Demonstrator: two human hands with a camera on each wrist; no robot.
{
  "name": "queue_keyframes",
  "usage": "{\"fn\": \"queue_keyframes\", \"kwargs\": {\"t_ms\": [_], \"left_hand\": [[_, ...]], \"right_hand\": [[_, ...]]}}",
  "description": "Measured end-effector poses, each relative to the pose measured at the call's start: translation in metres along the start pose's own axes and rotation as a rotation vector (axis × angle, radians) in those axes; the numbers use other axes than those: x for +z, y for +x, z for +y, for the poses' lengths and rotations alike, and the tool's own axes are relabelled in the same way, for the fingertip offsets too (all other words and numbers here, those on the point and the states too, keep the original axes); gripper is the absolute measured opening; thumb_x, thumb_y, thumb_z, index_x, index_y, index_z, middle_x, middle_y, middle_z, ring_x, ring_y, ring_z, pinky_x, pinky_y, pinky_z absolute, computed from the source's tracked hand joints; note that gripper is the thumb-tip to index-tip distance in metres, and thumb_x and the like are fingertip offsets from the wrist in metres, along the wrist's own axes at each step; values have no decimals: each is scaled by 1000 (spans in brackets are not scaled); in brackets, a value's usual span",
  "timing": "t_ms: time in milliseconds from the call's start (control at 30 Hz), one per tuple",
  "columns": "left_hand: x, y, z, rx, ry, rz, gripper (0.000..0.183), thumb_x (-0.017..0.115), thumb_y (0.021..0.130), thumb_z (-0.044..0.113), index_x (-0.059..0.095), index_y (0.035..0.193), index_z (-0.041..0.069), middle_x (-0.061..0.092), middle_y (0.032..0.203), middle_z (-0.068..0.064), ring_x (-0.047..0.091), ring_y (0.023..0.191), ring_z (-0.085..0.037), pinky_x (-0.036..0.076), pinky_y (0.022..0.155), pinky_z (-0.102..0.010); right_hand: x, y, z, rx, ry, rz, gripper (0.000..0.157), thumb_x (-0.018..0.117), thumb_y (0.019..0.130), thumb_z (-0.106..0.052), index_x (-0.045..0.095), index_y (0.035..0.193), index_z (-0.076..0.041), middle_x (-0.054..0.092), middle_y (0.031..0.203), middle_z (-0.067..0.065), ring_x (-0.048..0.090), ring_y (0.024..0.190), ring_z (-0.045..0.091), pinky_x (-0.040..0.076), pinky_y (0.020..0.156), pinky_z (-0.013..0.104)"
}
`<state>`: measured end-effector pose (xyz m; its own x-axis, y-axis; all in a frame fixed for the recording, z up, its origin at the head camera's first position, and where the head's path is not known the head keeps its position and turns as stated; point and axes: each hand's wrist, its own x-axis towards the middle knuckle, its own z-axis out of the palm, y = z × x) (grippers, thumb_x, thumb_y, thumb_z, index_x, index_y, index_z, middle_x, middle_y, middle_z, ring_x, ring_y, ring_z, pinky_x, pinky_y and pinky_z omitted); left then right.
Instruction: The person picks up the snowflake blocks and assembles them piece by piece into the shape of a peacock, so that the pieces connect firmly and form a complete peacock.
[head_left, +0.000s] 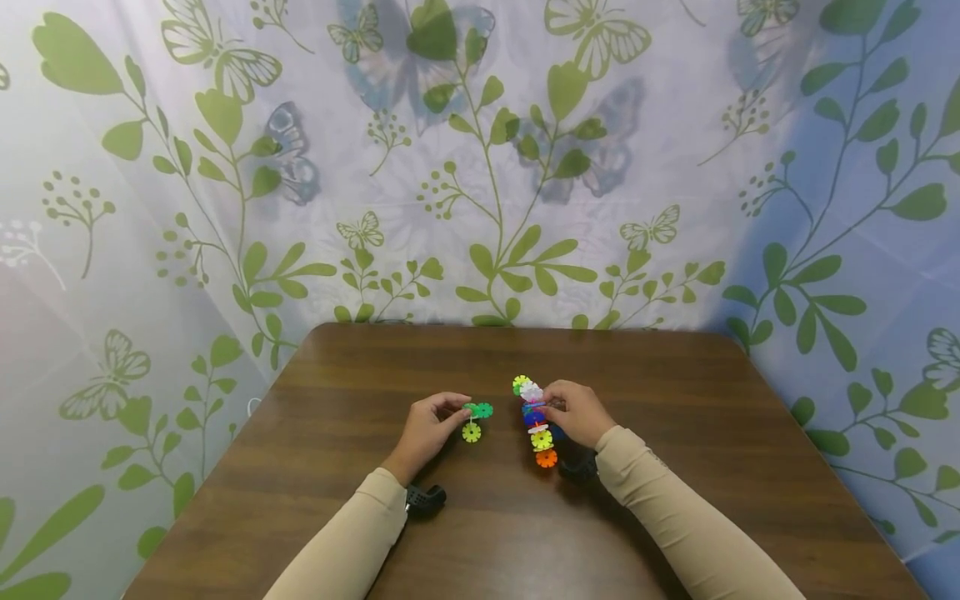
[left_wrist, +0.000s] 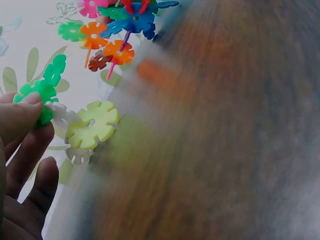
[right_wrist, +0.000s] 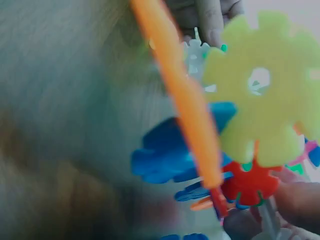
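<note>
My left hand point(head_left: 432, 429) pinches a green notched plastic disc point(left_wrist: 37, 95) between thumb and finger. Joined to it are another green disc, whitish discs and a yellow-green disc point(left_wrist: 94, 125) hanging lower. My right hand point(head_left: 581, 412) grips a larger build of joined flower-shaped discs, with a yellow disc point(head_left: 542, 439) and an orange disc point(head_left: 546, 458) toward its lower end. In the right wrist view a big yellow disc point(right_wrist: 230, 75), a blue disc point(right_wrist: 170, 150) and a red disc point(right_wrist: 250, 185) stand close to the right fingers. The two builds are apart, both held above the table.
The brown wooden table point(head_left: 337, 358) lies under both hands. Behind it hangs a pale curtain point(head_left: 420, 242) with green leaves and butterflies. A black wrist strap point(head_left: 426, 500) is on the left wrist, and a dark one point(head_left: 577, 467) shows by the right wrist.
</note>
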<state>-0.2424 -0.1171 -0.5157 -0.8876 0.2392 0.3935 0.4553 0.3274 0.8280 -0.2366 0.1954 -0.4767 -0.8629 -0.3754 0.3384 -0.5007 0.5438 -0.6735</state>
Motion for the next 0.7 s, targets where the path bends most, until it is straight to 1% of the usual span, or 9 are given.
{"fn": "queue_keyframes", "kwargs": {"t_ms": [100, 200, 367, 500, 600, 700], "left_hand": [[-1, -1, 0, 3, 22, -7, 25, 82, 95, 12, 77, 116, -1, 75, 98, 5, 70, 87, -15, 59, 81, -35], [-1, 0, -1, 15, 24, -3, 25, 83, 94, 13, 78, 115, 0, 75, 99, 5, 70, 87, -15, 59, 81, -35], [-1, 1, -1, 51, 10, -7, 15, 84, 93, 13, 80, 106, 7, 76, 100, 5, 71, 88, -16, 59, 80, -36], [1, 1, -2, 76, 21, -6, 10, 85, 92, 12, 80, 101, 12, 75, 99, 6, 69, 86, -15, 59, 78, -34], [5, 2, -1, 122, 58, 1, 12, 84, 93, 13, 80, 104, 10, 74, 100, 6, 69, 85, -14, 59, 76, -34], [11, 3, 1, 201, 145, -18, 19, 83, 94, 14, 79, 111, 7, 75, 109, 2, 67, 97, -16, 57, 83, -39]], "right_hand": [[4, -2, 1, 52, 63, 19, 15, 74, 93, 7, 72, 92, -7, 71, 108, 9, 69, 96, 29, 57, 90, 53], [8, -1, 3, 81, 109, 38, 16, 74, 92, 10, 73, 94, -7, 71, 110, 10, 68, 96, 28, 57, 89, 49], [14, 0, 5, 85, 157, 64, 15, 75, 91, 9, 74, 95, -5, 72, 110, 11, 67, 93, 25, 57, 84, 40], [18, 0, 5, 93, 181, 68, 13, 76, 92, 8, 75, 97, -4, 72, 111, 11, 66, 94, 25, 56, 86, 38], [20, 0, 7, 100, 202, 76, 11, 75, 93, 8, 76, 99, -2, 72, 112, 13, 67, 98, 29, 56, 90, 41], [21, 0, 11, 122, 218, 89, 11, 75, 93, 8, 76, 101, 0, 72, 113, 15, 69, 101, 32, 56, 93, 44]]}}
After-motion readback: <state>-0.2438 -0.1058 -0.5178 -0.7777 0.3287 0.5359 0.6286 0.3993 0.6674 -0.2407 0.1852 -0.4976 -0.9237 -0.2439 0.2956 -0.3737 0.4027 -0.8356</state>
